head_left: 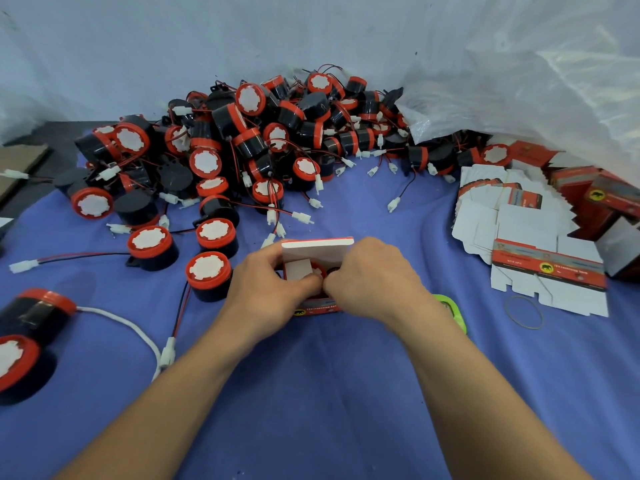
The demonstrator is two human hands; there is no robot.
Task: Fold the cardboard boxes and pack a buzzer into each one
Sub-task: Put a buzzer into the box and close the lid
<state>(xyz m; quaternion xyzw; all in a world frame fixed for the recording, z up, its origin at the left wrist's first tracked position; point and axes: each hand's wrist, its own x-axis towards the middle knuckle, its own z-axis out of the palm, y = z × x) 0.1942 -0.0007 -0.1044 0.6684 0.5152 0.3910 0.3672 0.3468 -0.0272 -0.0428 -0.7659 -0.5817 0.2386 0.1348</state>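
Note:
A small red and white cardboard box [317, 252] stands on the blue cloth at the centre, its white lid flap raised. Inside it I glimpse the red rim of a buzzer [318, 268]. My left hand [268, 289] grips the box's left side with its thumb over the opening. My right hand [372, 278] holds the right side, fingertips pressing at the opening. A big heap of black and red buzzers [242, 140] with red-black wires and white plugs lies behind. Flat unfolded boxes [512, 216] are stacked at the right.
Loose buzzers [207, 275] sit left of the box, and a large one [20, 344] lies at the far left edge. A green object [453, 311] peeks from under my right wrist. A rubber band [524, 311] lies right of it. White plastic sheeting [519, 81] hangs behind.

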